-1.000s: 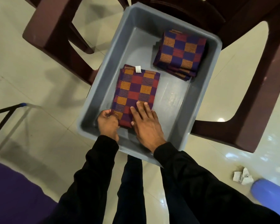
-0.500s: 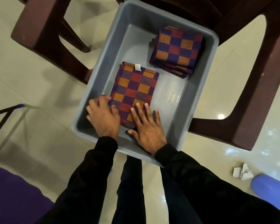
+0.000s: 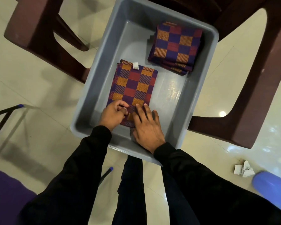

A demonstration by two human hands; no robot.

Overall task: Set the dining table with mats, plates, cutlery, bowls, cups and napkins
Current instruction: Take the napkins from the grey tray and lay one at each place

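From the head view, a grey tub (image 3: pixel 94 88) sat on a dark red chair (image 3: pixel 243 98), keeping the folded cloth in easy reach. The left hand (image 3: pixel 113 113) curled its grip around the near left corner of the checked mat stack (image 3: pixel 133 88), likely to peel one off. Just right of it, the right hand (image 3: pixel 147 127) lay flat, fingers (image 3: pixel 140 111) straight, pressing the stack down. A second folded pile (image 3: pixel 175 46) lay well beyond both hands.

Grey tub (image 3: pixel 94 88): smooth plastic, slight sheen. Both checked mat stacks (image 3: pixel 133 88) (image 3: pixel 175 46): coarse woven cloth, matt. Chair (image 3: pixel 258 88): moulded brown plastic, semi-gloss. Floor tiles (image 3: pixel 23 88): glossy. Sleeves (image 3: pixel 81 168): matt black cloth.
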